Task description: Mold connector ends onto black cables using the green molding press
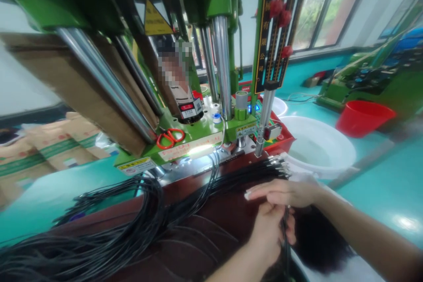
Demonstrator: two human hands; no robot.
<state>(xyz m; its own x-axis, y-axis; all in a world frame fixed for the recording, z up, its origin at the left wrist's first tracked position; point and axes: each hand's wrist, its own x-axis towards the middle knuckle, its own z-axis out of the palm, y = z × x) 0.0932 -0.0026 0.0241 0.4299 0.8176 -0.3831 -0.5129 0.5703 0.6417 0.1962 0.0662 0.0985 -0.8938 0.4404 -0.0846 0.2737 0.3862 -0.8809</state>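
Note:
My left hand [266, 235] is closed around a few black cables [286, 246], which hang down below the fist. Over it lies my right hand [292, 193], with fingers stretched out to the left and the palm at the upper ends of the held cables. Something small and white covers one fingertip of the right hand. Behind the hands, a thick bundle of black cables [231, 179] runs along the brown tabletop [231, 207], its metal-tipped ends gathered at the right. More loose cables [109, 238] curve over the table's left side.
A green press machine [194, 141] with steel columns stands ahead, orange-handled scissors [170, 139] on its platen. At the right are a white basin [317, 141] and a red bucket [363, 116] on the floor. Brown sacks [56, 145] stand at the left.

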